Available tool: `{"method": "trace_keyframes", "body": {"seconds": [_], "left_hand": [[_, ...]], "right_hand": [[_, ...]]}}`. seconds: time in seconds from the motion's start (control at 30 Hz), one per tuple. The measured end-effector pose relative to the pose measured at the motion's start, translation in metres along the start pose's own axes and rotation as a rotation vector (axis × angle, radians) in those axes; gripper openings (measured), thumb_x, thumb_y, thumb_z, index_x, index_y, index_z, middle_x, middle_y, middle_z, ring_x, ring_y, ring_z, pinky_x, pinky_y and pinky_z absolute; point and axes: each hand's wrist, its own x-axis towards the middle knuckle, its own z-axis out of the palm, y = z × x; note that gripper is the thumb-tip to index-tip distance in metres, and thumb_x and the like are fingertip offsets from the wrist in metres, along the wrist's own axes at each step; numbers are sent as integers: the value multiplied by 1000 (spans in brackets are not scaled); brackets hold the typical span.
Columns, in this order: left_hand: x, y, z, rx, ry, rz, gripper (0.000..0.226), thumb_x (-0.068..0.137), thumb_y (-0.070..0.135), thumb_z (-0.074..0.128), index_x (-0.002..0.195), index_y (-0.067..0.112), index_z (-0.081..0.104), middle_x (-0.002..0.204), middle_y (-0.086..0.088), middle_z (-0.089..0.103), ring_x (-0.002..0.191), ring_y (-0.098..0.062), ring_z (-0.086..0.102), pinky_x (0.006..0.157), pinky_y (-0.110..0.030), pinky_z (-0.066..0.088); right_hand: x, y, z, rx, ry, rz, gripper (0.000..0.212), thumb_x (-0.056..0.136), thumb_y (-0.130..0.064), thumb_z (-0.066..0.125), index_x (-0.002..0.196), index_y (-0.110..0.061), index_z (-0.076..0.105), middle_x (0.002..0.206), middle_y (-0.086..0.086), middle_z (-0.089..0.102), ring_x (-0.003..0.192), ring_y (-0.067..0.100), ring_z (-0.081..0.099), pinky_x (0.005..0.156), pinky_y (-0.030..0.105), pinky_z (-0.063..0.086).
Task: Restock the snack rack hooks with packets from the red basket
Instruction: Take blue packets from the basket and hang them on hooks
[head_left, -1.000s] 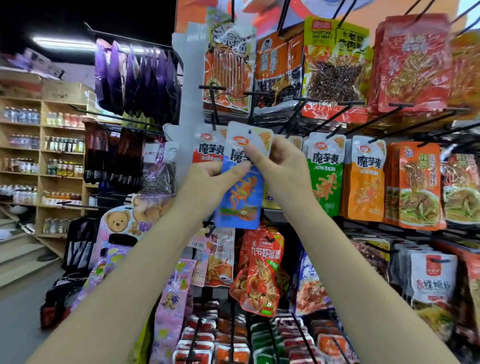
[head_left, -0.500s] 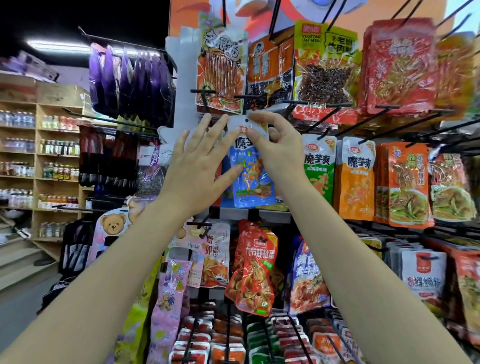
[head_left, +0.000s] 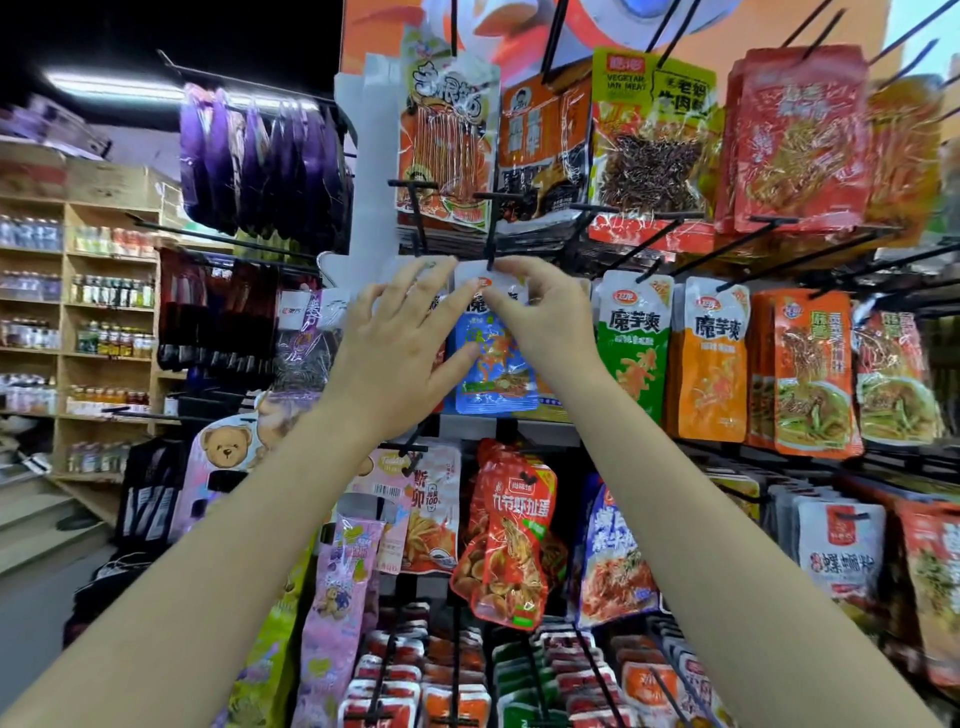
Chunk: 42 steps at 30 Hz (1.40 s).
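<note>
A blue snack packet (head_left: 493, 364) with a white top hangs at the front of a black rack hook (head_left: 490, 228) in the middle row. My right hand (head_left: 540, 317) pinches the packet's white top right below the hook's tip. My left hand (head_left: 400, 353) is beside it with fingers spread and straight, fingertips touching the packet's top left corner and its left edge. The red basket is out of view.
Green (head_left: 631, 343) and orange (head_left: 714, 358) packets hang on hooks to the right. Larger packets (head_left: 447, 145) fill the row above, red shrimp packets (head_left: 511, 530) the row below. Purple bags (head_left: 260, 156) and wooden shelves (head_left: 78, 322) lie to the left.
The blue packet has gone up from chest height to the hook. My left hand let go its pinch and spread its fingers flat against the packet; my right hand kept pinching the top.
</note>
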Motion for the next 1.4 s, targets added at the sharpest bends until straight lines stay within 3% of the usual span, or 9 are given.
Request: {"method": "trace_keyframes", "body": {"seconds": [0.13, 0.27, 0.37, 0.57, 0.8, 0.93, 1.1, 1.2, 1.4], "left_hand": [[-16, -17, 10, -61, -85, -64, 65, 98, 54, 30, 154, 22, 40, 164, -5, 32, 151, -24, 24, 115, -51, 25], [-21, -29, 21, -40, -170, -79, 66, 99, 53, 24, 157, 25, 33, 167, -5, 25, 155, -24, 16, 120, -52, 20], [-21, -31, 26, -50, -203, -69, 65, 99, 51, 24, 157, 24, 35, 166, -6, 27, 154, -27, 20, 119, -56, 24], [-19, -27, 4, -227, -140, -120, 61, 99, 51, 26, 152, 26, 44, 161, -2, 36, 149, -25, 30, 117, -51, 23], [-33, 80, -29, -569, 32, 47, 49, 101, 38, 45, 140, 12, 58, 143, -10, 56, 132, -32, 50, 110, -51, 38], [-66, 205, -6, -843, -48, 151, 41, 100, 30, 49, 131, 7, 64, 128, -11, 64, 120, -29, 57, 103, -41, 42], [-139, 389, 40, -1107, -505, 252, 43, 101, 34, 46, 133, 10, 62, 130, -9, 65, 122, -22, 54, 100, -32, 41], [-211, 492, 57, -1199, -815, 353, 49, 98, 37, 46, 134, 8, 62, 135, -13, 63, 126, -29, 55, 105, -32, 39], [-345, 627, 57, -1227, -1272, 470, 60, 94, 41, 49, 143, 8, 55, 153, -16, 46, 137, -34, 48, 112, -42, 38]], "right_hand": [[-18, 21, -2, -555, 54, -335, 41, 89, -30, 74, 126, -15, 64, 113, 10, 53, 99, 25, 54, 73, 37, 52], [-23, 39, 3, -717, -114, -325, 62, 92, -47, 66, 146, -25, 45, 149, 11, 41, 136, 32, 39, 103, 50, 41], [-21, 39, 5, -827, -117, -332, 70, 90, -54, 65, 149, -27, 40, 158, 11, 32, 144, 33, 29, 109, 53, 34], [-29, 27, -8, -711, -95, -334, 58, 91, -49, 67, 140, -23, 53, 156, 11, 35, 142, 34, 33, 110, 54, 35], [-124, 23, -91, -490, 68, -346, 32, 98, -31, 58, 117, -7, 68, 117, 10, 62, 112, 28, 59, 93, 49, 48], [-234, 63, -176, -615, 68, -134, 21, 98, -22, 59, 108, -7, 71, 102, 5, 66, 95, 19, 59, 82, 34, 46], [-409, 142, -294, -802, 25, 421, 33, 94, -34, 54, 99, -7, 72, 93, 9, 67, 83, 28, 64, 70, 35, 50], [-513, 168, -359, -841, -3, 766, 32, 90, -38, 56, 102, -14, 72, 90, 8, 69, 84, 27, 63, 72, 26, 39], [-664, 188, -440, -787, -50, 1298, 29, 88, -27, 74, 110, -9, 71, 101, 11, 72, 98, 30, 66, 84, 36, 47]]}}
